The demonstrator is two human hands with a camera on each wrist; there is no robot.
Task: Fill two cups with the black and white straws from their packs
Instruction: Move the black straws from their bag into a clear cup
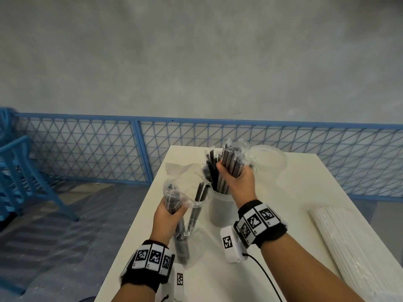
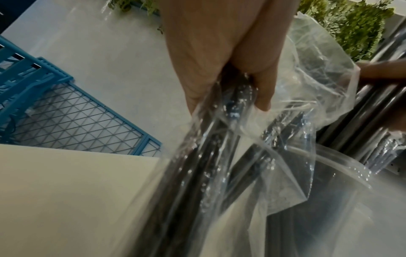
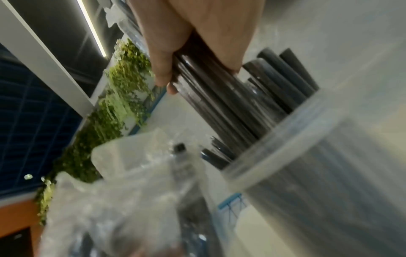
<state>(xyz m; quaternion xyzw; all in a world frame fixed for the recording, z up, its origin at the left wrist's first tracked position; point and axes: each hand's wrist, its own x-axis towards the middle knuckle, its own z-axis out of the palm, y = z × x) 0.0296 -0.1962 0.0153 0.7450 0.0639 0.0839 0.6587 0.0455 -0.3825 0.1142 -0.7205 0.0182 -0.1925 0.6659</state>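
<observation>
My left hand [image 1: 174,211] grips a clear plastic pack [image 1: 185,214] that still holds several black straws, upright near the table's left edge. The left wrist view shows my fingers [image 2: 230,87] curled round the crinkled pack [image 2: 219,156]. My right hand [image 1: 233,175] grips a bundle of black straws [image 1: 226,162] whose lower ends stand in a translucent cup [image 1: 220,208]. The right wrist view shows that hand [image 3: 197,57] round the bundle [image 3: 219,104] above the cup [image 3: 329,156]. A second translucent cup [image 1: 269,162] stands empty behind it. A pack of white straws [image 1: 353,247] lies at the right.
The white table [image 1: 294,192] has its left edge just beside my left hand, with floor below. A blue mesh fence [image 1: 135,149] runs behind the table and a blue chair [image 1: 24,171] stands at the far left. A cable [image 1: 266,277] trails from my right wrist.
</observation>
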